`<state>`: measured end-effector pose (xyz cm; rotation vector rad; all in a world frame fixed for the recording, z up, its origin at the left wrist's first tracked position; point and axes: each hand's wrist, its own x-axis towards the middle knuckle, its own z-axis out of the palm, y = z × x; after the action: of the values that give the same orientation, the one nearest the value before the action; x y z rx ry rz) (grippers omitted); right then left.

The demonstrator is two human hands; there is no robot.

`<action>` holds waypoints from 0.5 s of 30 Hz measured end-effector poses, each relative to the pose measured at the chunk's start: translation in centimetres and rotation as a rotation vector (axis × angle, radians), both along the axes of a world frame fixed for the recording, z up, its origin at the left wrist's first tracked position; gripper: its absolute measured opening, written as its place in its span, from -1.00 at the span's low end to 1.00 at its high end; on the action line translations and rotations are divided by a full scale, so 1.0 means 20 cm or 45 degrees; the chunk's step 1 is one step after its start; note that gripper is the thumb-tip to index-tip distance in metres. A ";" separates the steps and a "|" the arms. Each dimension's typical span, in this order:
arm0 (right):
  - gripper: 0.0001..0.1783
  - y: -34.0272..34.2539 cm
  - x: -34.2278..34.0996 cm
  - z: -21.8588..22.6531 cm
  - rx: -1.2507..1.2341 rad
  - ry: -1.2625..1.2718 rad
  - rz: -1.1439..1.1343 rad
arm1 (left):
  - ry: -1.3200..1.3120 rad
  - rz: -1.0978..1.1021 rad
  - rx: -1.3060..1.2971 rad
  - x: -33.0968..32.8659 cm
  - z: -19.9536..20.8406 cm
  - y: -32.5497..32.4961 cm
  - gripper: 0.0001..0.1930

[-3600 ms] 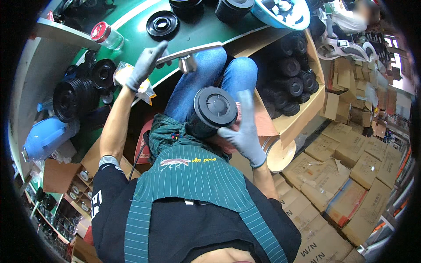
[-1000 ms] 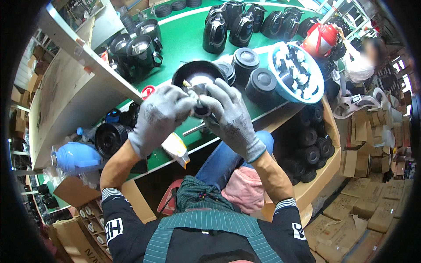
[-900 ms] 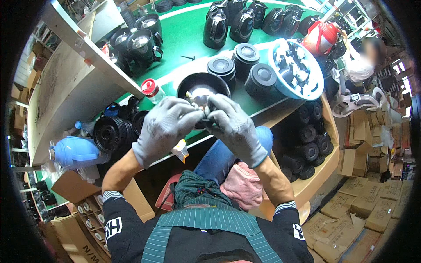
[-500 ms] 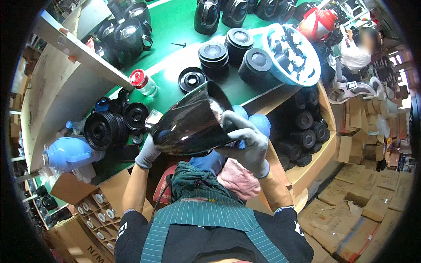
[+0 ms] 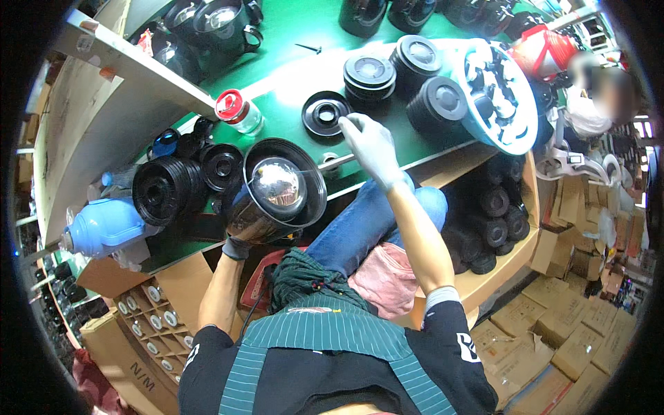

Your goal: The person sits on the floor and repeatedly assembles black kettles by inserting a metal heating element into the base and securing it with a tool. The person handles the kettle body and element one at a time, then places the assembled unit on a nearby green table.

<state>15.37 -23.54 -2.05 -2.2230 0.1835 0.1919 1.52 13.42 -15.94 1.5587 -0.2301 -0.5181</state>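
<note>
My left hand (image 5: 237, 247), in a grey glove, grips a glossy black jug body (image 5: 242, 214) from below; most of its fingers are hidden behind it. The jug's wide mouth tilts up toward the right, showing a rounded silver liner (image 5: 278, 188) inside. Over the green table, my gloved right hand (image 5: 373, 147) has its fingertips closed at the right rim of a black round lid (image 5: 324, 124), which lies flat. Just behind that lid stand stacks of black ribbed lids (image 5: 370, 72).
A red-capped jar (image 5: 238, 111) stands left of the lid. A pale blue basin (image 5: 529, 128) of small parts sits at right, above a carton (image 5: 529, 207) of black lids. Black discs (image 5: 162, 192) and a blue jug (image 5: 104, 227) are at left. Black jugs (image 5: 363, 15) line the back.
My right hand has let go of the jug and moved up to the round lid. The jug has turned in my left hand, its mouth now facing up with the liner showing.
</note>
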 end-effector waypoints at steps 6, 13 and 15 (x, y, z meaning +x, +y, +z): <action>-0.10 0.18 0.34 -0.33 -0.558 0.392 -0.212 | 0.158 0.137 -0.061 -0.09 -0.01 0.08 -0.26; -0.45 0.09 0.02 -0.01 0.357 0.006 -0.334 | 0.164 0.157 -0.170 -0.02 -0.02 -0.01 -0.20; -0.48 0.04 -0.19 0.12 0.364 -0.319 -0.231 | 0.151 0.089 -0.178 0.01 0.02 -0.07 -0.21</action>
<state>11.65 -22.67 0.41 -1.9130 0.2051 -0.1509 1.75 12.09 -15.56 1.3905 -0.1183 -0.5264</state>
